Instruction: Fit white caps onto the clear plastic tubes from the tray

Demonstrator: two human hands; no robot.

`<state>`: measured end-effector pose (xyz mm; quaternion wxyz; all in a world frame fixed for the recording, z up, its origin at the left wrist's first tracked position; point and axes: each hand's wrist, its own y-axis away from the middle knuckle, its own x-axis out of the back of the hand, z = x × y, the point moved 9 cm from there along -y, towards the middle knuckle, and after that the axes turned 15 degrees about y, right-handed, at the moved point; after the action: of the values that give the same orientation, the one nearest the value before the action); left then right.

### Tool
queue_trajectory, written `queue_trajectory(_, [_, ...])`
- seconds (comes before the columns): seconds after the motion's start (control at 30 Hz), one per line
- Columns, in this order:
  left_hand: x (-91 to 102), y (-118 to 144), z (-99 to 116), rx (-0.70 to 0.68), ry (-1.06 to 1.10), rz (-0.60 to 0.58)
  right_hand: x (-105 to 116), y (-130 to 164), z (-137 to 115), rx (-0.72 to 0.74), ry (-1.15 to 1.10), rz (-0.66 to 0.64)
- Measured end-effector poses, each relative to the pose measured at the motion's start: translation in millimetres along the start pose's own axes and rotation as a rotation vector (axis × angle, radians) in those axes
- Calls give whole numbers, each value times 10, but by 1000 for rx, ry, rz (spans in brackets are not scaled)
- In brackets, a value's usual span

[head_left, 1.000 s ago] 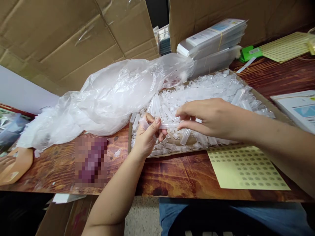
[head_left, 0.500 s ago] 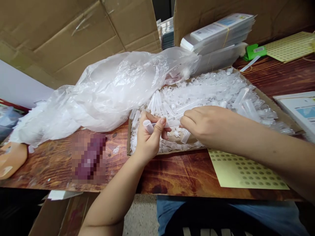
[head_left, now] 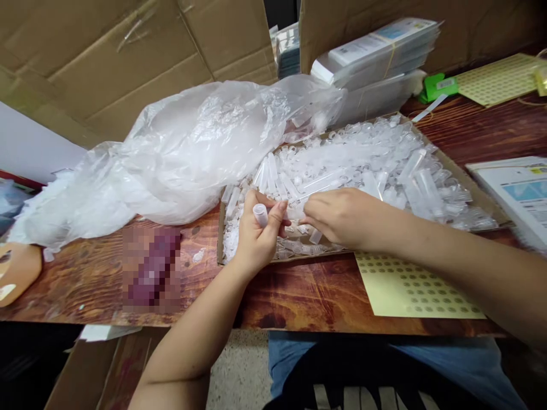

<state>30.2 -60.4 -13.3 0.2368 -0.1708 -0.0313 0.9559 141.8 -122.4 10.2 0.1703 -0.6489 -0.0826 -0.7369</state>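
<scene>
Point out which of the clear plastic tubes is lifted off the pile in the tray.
The tube pinched in the left hand, its round open end facing the camera; the others lie loose in the cardboard tray.

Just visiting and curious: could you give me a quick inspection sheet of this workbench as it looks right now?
Surface: dark wooden table, scuffed.
Job's things: shallow cardboard tray heaped with clear plastic tubes; one capped tube.
Clutter: crumpled plastic bag, yellow sticker sheet, stacked packets, green object.
Hands: left hand pinches the capped tube; right hand rests fingers in the pile, closed around something unclear.
Cables: nothing seen.
Surroundings: cardboard boxes behind the table; printed leaflets at right.
</scene>
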Motion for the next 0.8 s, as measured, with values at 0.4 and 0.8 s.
queue_trajectory(0.4, [284, -310, 33, -52, 179, 155, -318, -143, -161, -47, -68, -174])
queue_trajectory(0.8, [221, -289, -225, 297, 341, 148, -368, -174, -169, -55, -107, -242])
